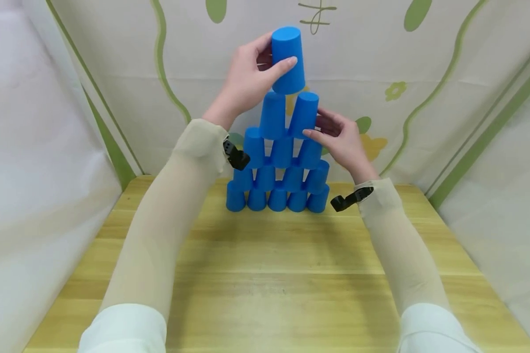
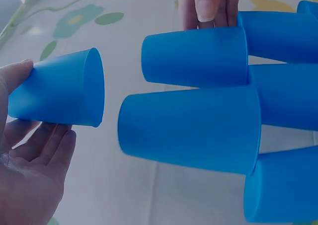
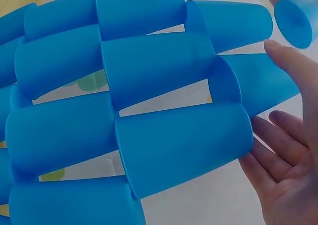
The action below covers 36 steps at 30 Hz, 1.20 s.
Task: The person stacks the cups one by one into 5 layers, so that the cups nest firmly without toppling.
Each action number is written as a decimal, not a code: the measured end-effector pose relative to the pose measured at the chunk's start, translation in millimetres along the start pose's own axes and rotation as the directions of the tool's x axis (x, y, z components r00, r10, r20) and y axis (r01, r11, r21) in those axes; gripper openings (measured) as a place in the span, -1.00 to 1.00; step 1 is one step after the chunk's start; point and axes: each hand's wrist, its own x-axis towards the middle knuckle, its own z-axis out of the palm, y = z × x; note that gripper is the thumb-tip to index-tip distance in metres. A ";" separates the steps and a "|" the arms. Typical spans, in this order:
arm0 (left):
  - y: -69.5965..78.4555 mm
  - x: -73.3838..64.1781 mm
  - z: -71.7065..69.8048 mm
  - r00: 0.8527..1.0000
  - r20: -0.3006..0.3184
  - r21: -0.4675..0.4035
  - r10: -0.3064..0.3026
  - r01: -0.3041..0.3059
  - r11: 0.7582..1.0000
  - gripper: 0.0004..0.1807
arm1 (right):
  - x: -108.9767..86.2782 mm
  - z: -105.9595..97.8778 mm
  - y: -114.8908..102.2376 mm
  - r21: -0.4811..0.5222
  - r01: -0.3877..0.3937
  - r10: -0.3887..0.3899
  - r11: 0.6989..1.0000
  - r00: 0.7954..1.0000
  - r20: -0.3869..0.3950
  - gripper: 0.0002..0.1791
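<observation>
My left hand (image 1: 251, 73) holds a blue cup (image 1: 288, 61) upside down, thumb on the near side and fingers behind. In the left wrist view, a gap separates this cup (image 2: 59, 91) from the stack below. The top row has two upside-down blue cups, a left one (image 1: 273, 115) and a right one (image 1: 304, 115). My right hand (image 1: 342, 139) is around the right side of the right cup, its thumb tip at the lower edge. In the right wrist view, the relaxed fingers (image 3: 280, 140) lie alongside that cup (image 3: 263, 81).
Below, more blue cups (image 1: 277, 198) form a pyramid of several rows toward the back of the wooden table (image 1: 265, 284). A patterned cloth (image 1: 349, 54) hangs close behind it, with white cloth at both sides. Black wrist cameras sit on both sleeves.
</observation>
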 end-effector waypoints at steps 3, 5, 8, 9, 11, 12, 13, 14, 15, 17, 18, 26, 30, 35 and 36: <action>-4.7 3.9 7.4 1.000 -0.006 -0.014 -0.015 0.015 1.000 -0.31 | -3.7 0.3 1.1 -0.009 0.011 -0.011 1.000 1.000 -0.004 -0.26; -7.3 4.8 12.3 0.999 0.005 -0.011 -0.036 0.036 0.999 -0.29 | -6.1 0.1 1.3 -0.017 0.018 -0.018 1.000 1.000 -0.009 -0.26; -10.8 4.0 16.1 0.997 0.020 -0.005 -0.069 0.069 0.998 -0.25 | -8.1 0.7 1.0 -0.034 0.020 -0.020 0.999 1.000 -0.012 -0.25; -11.8 3.8 16.8 0.997 0.023 -0.009 -0.074 0.075 0.997 -0.25 | -8.7 0.5 0.9 -0.038 0.019 -0.019 0.999 1.000 -0.015 -0.26; -13.6 3.2 17.0 0.997 0.016 -0.029 -0.073 0.073 0.997 -0.25 | -9.8 0.0 1.2 -0.039 0.024 -0.024 0.999 1.000 -0.019 -0.26; -14.4 3.1 16.4 0.997 0.010 -0.038 -0.072 0.072 0.997 -0.26 | -10.4 -0.3 1.5 -0.038 0.027 -0.028 0.999 0.999 -0.022 -0.26; -15.2 3.0 15.6 0.998 0.003 -0.045 -0.070 0.070 0.996 -0.26 | -10.9 -0.6 1.9 -0.034 0.029 -0.030 0.999 0.999 -0.025 -0.26; -16.0 3.0 14.8 0.998 -0.002 -0.050 -0.069 0.069 0.996 -0.27 | -11.5 -1.0 2.9 -0.030 0.035 -0.036 0.999 0.999 -0.030 -0.27; -16.9 3.0 14.0 0.997 -0.006 -0.051 -0.071 0.071 0.996 -0.28 | -12.3 -1.5 3.6 -0.024 0.035 -0.036 0.999 0.999 -0.034 -0.27; -18.7 2.6 12.8 0.997 -0.011 -0.042 -0.082 0.082 0.996 -0.27 | -14.4 -2.8 5.7 -0.021 0.030 -0.031 0.999 0.999 -0.041 -0.28; -19.8 2.5 12.6 0.996 -0.013 -0.034 -0.087 0.086 0.996 -0.27 | -15.3 -3.5 7.0 -0.022 0.025 -0.026 0.999 0.999 -0.044 -0.28; -25.5 -0.8 8.8 0.992 -0.056 -0.047 -0.110 0.107 0.993 -0.23 | -20.4 -11.3 18.9 -0.026 0.013 -0.015 1.000 0.999 -0.048 -0.31; -26.7 -10.1 -4.4 0.990 -0.115 -0.007 -0.076 0.076 0.997 -0.21 | -25.1 -21.3 26.9 -0.023 0.010 -0.011 1.000 0.998 -0.065 -0.33; -40.4 -31.5 -35.6 0.983 -0.175 0.095 -0.064 0.082 0.992 -0.21 | -35.8 -41.0 37.5 -0.064 -0.024 0.018 0.998 0.996 -0.089 -0.33; -45.4 -37.3 -42.6 0.981 -0.179 0.109 -0.075 0.095 0.989 -0.21 | -38.3 -45.3 40.2 -0.082 -0.031 0.023 0.996 0.995 -0.093 -0.32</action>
